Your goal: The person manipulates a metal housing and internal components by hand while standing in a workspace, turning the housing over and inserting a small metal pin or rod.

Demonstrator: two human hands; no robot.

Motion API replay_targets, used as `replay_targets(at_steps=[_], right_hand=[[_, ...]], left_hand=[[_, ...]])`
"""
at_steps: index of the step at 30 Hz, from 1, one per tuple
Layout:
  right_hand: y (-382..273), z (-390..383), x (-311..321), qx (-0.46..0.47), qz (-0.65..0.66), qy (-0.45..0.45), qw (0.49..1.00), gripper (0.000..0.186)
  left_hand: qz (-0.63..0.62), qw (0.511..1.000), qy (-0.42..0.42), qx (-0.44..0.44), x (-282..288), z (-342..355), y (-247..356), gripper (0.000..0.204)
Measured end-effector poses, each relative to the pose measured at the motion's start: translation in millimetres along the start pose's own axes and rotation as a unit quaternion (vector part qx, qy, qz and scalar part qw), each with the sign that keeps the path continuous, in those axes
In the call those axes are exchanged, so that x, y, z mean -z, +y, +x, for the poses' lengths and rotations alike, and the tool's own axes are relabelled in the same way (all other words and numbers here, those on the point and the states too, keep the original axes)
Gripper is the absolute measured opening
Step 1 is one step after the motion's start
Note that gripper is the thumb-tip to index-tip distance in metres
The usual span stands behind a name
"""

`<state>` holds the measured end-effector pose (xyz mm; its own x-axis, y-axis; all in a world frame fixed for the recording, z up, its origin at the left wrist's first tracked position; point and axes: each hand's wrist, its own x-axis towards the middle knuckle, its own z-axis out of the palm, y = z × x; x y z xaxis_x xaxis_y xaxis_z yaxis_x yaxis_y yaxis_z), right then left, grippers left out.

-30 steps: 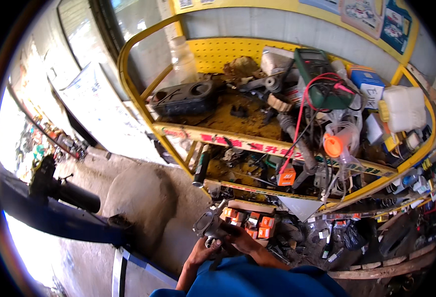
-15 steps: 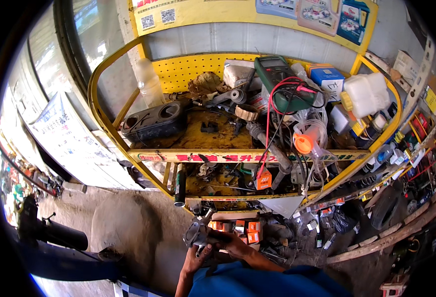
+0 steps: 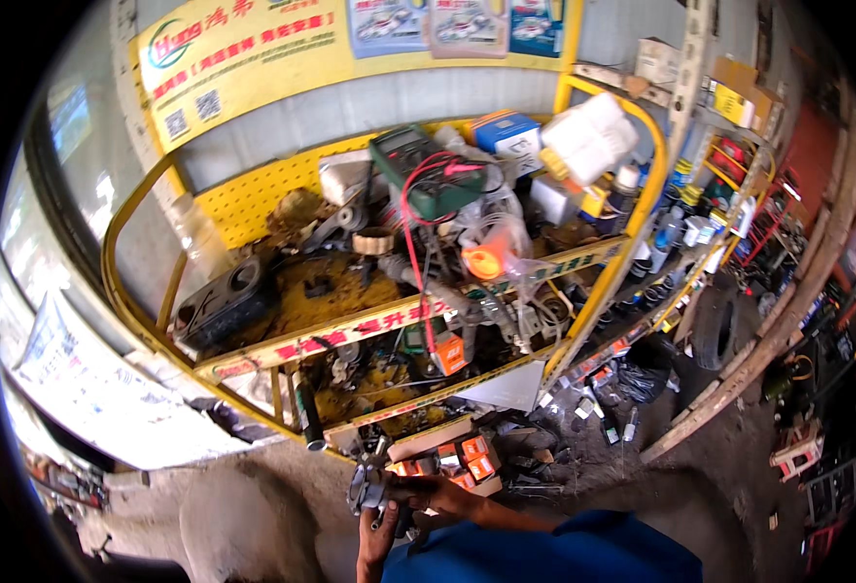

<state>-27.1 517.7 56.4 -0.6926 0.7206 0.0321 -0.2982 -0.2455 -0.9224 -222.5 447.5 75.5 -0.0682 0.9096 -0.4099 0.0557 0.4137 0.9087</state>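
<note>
- While I am looking down through the head camera, both hands are grasping a grey metal housing (image 3: 367,486), which is sitting low in my view, a little left of centre, just ahead of the blue garment (image 3: 593,549).
- The left hand (image 3: 377,530) is supporting the housing from below, its thumb lying against the near side.
- The right hand (image 3: 442,496) is gripping from the right, its fingers partly covering the darker portion; how tightly either hand is clasping, I cannot tell.
- For position, I am reading the housing as lying ahead of the left hand and to the left of the right hand, touching both.
- Its long axis is apparently running from the rounded, flange-like end at left toward the right hand, but blur and fingers are keeping me from being certain.
- The left hand is resting nearer that rounded end, with a slim projection pointing up and away from the body.
- Just beyond the housing, I am seeing an open carton (image 3: 431,439) holding orange-and-white boxes (image 3: 473,449); a black cylindrical can (image 3: 308,413) is standing tilted by the yellow shelf rack (image 3: 598,311), and a green-cased multimeter (image 3: 426,175) is lying on the upper shelf.
</note>
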Motion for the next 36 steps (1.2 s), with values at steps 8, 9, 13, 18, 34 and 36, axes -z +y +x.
replay_targets(at_steps=[8,9,13,18,34,36], right_hand=[[2.1,-25.0,-7.5,-0.034,0.069,0.068,0.995,0.057],[6.2,-24.0,-3.3,-0.025,0.073,0.069,0.995,0.057],[6.2,-28.1,-3.7,-0.027,0.048,0.063,0.996,0.056],[-15.2,-30.1,-7.4,-0.049,0.008,0.066,0.997,0.057],[-12.1,-36.6,-1.9,-0.019,0.015,0.076,0.997,0.051],[-16.2,-38.8,-1.5,-0.010,0.014,0.075,0.997,0.050]], left_hand=[[-0.024,0.997,-0.075,-0.006,0.2,11.9,-33.4,0.048],[-0.021,0.997,-0.072,-0.009,-2.1,12.9,-33.3,0.048],[0.020,0.991,-0.089,-0.103,-8.9,9.6,-21.8,0.047],[0.008,0.987,-0.105,-0.119,-19.0,-10.6,17.3,0.045],[-0.031,0.990,-0.107,-0.090,-24.9,-4.7,2.7,0.043],[-0.026,0.992,-0.113,-0.052,-23.3,-5.2,2.2,0.040]])
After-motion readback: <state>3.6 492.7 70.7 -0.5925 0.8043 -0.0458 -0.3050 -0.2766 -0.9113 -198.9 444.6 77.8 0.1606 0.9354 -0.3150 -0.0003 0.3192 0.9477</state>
